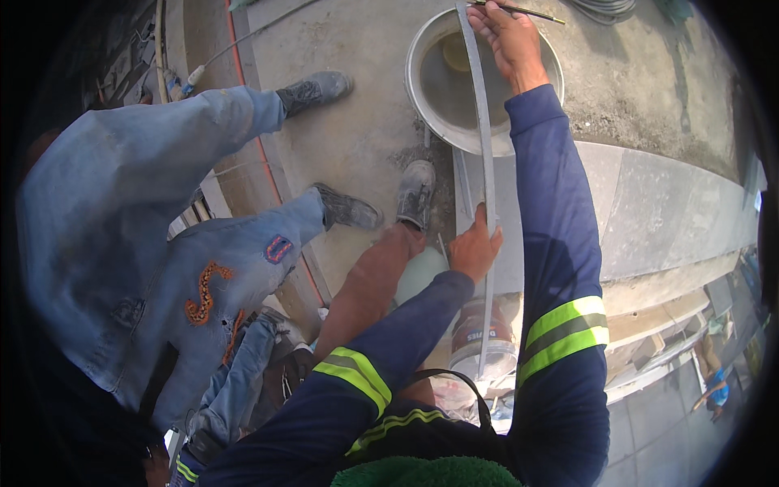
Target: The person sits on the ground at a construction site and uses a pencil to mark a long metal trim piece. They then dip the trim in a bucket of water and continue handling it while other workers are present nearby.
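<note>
At the frame's top, the right hand (510, 42) curled its fingers closed around a dark pen (538, 15) beside the upper end of a grey strip (487, 162), which crossed a round tub (415, 85) toward lower centre, pinched midway by the left hand (475, 247).

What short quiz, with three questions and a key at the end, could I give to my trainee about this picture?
1. Choose one. What crosses the opening of the tub, as this view shows it?
A) a shoe
B) a grey strip
C) a cable

2. True or false? The right hand holds a pen-like tool, and the fingers of the left hand are on the strip.

3. What colour are the bright bands on the right sleeve?

Key:
1. B
2. True
3. Yellow-green
</note>
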Available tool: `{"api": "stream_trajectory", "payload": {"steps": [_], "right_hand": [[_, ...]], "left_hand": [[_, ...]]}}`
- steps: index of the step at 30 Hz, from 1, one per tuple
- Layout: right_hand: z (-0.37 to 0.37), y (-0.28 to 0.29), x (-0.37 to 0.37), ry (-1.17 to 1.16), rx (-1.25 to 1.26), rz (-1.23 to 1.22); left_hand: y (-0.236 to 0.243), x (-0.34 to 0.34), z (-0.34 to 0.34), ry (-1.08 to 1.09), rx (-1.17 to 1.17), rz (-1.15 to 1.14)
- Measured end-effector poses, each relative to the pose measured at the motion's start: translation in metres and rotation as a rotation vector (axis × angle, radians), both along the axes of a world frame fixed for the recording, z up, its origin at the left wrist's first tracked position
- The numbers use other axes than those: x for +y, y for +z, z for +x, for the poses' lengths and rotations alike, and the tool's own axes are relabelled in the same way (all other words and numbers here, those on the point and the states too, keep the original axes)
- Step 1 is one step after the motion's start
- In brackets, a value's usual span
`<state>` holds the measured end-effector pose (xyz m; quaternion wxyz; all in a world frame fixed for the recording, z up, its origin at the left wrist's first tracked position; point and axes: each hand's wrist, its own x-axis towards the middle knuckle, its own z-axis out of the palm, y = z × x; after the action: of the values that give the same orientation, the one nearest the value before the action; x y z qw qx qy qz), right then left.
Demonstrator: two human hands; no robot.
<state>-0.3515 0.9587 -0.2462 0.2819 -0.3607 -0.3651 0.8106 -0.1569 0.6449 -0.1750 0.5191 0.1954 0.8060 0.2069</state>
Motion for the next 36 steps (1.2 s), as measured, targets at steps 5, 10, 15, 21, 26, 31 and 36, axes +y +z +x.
{"api": "stream_trajectory", "payload": {"steps": [5, 10, 15, 21, 26, 31, 36], "right_hand": [[0.001, 0.000, 0.004, 0.023, -0.005, -0.050], [0.002, -0.007, 0.007, 0.070, -0.020, 0.004], [0.004, -0.015, 0.008, 0.069, -0.021, 0.009], [0.003, -0.013, 0.005, 0.080, 0.017, 0.045], [0.004, -0.012, 0.005, 0.092, 0.013, 0.085], [0.007, -0.006, 0.003, 0.108, 0.020, 0.061], [0.008, -0.004, 0.004, 0.131, 0.049, 0.077]], "left_hand": [[0.001, 0.001, -0.001, -0.006, 0.012, -0.010], [-0.010, -0.004, 0.008, 0.036, 0.040, 0.041], [-0.003, -0.001, 0.002, 0.003, 0.030, 0.015], [-0.009, -0.003, 0.006, 0.022, 0.037, 0.029], [-0.012, -0.004, 0.007, 0.023, 0.030, 0.023], [-0.010, -0.004, 0.006, 0.012, 0.053, 0.038], [-0.012, -0.005, 0.008, 0.012, 0.064, 0.043]]}}
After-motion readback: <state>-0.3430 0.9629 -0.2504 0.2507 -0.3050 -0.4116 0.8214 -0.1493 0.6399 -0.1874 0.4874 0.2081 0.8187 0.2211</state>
